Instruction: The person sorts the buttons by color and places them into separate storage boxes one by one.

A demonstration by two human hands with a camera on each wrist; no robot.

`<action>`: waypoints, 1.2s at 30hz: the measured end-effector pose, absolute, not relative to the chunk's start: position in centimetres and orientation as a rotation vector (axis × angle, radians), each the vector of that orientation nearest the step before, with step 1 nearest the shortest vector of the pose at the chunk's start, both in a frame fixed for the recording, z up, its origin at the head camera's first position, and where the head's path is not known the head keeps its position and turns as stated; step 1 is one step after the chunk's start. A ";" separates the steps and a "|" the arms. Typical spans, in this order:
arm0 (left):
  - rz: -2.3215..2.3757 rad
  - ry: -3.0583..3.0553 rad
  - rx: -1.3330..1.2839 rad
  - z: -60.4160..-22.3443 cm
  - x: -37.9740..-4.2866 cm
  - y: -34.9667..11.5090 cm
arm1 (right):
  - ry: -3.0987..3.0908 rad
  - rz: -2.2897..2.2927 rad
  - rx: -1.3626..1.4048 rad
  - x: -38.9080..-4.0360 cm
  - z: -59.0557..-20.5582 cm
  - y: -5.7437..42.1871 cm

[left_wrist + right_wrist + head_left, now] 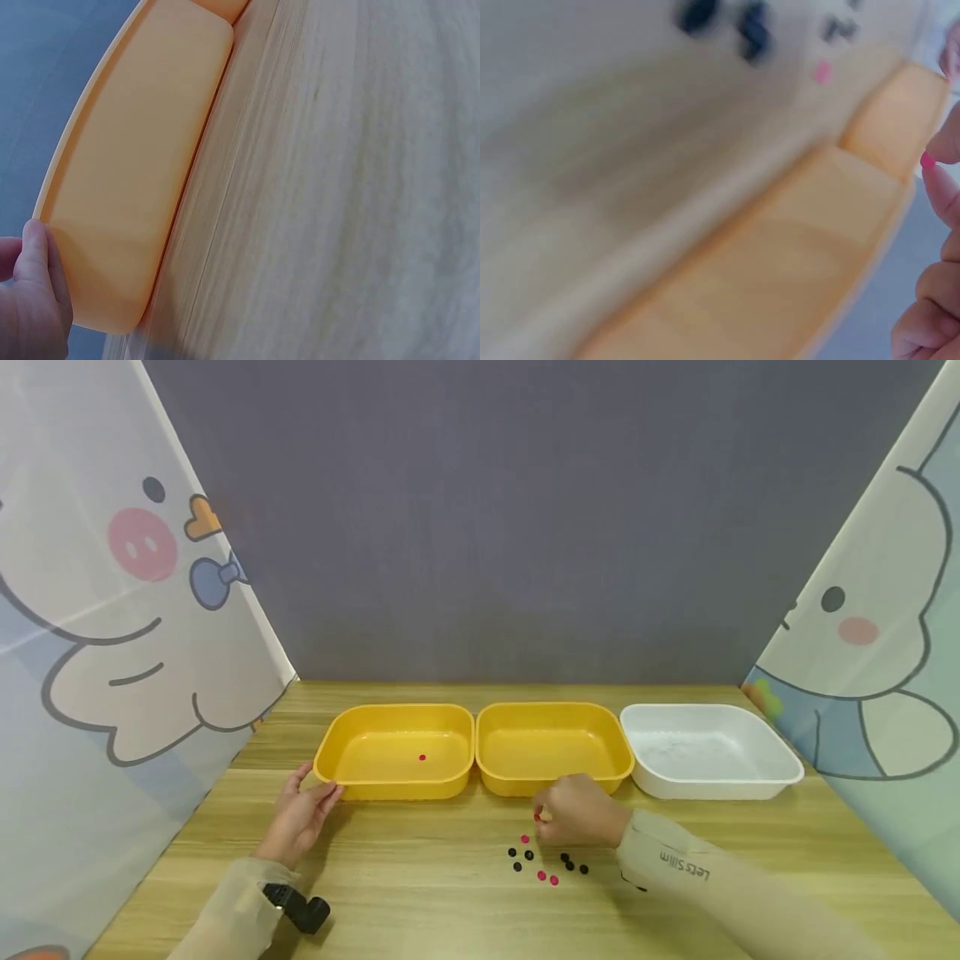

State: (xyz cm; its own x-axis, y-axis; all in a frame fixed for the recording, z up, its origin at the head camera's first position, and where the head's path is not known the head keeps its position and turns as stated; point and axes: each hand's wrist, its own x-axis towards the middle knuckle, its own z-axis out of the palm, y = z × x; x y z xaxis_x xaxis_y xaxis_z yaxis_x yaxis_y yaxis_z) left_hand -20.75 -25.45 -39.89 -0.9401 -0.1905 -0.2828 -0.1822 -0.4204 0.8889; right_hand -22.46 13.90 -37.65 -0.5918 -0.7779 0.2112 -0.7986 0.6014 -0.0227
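Observation:
My right hand (pixel 579 812) pinches a small pink button-like disc (pixel 928 160) between thumb and index finger, in front of the middle yellow tray (pixel 555 787). Its other fingers are curled into the palm. My left hand (pixel 298 820) grips the front left corner of the left yellow tray (pixel 405 791), thumb against the rim in the left wrist view. One pink disc (pixel 422 757) lies inside that tray. On the table below my right hand are several black discs (pixel 517 867) and a few pink discs (pixel 542 876), loosely scattered.
To the right of the middle tray stands a white tray (pixel 720 789). All three trays form a row across the wooden table (pixel 420 885). A dark grey panel (pixel 480 527) rises behind them, with cartoon-printed sheets (pixel 150 677) at the sides.

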 end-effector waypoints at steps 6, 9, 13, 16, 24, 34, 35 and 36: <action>-2.592 -1.685 0.552 -39.7 -20.8 -25.5 | -2.564 0.158 1.295 -23.5 -35.8 13.9; -2.597 -1.690 0.544 -39.6 -20.9 -25.5 | -2.550 0.156 1.277 -23.7 -35.7 13.9; -2.584 -1.716 0.520 -39.2 -21.2 -25.6 | -2.469 0.095 1.257 -23.7 -36.2 13.7; -2.585 -1.726 0.540 -38.8 -21.1 -25.8 | -2.428 0.067 1.255 -23.5 -36.8 13.5; -2.598 -1.711 0.573 -39.5 -20.8 -26.0 | -2.428 0.088 1.270 -23.9 -36.4 13.2; -2.606 -1.704 0.567 -40.0 -20.7 -25.9 | -2.443 0.059 1.241 -24.5 -35.4 12.4; -2.605 -1.714 0.546 -40.0 -20.9 -25.8 | -2.450 0.061 1.226 -24.6 -35.3 12.5; -2.607 -1.721 0.523 -40.0 -21.1 -25.7 | -2.454 0.061 1.212 -24.6 -35.2 12.6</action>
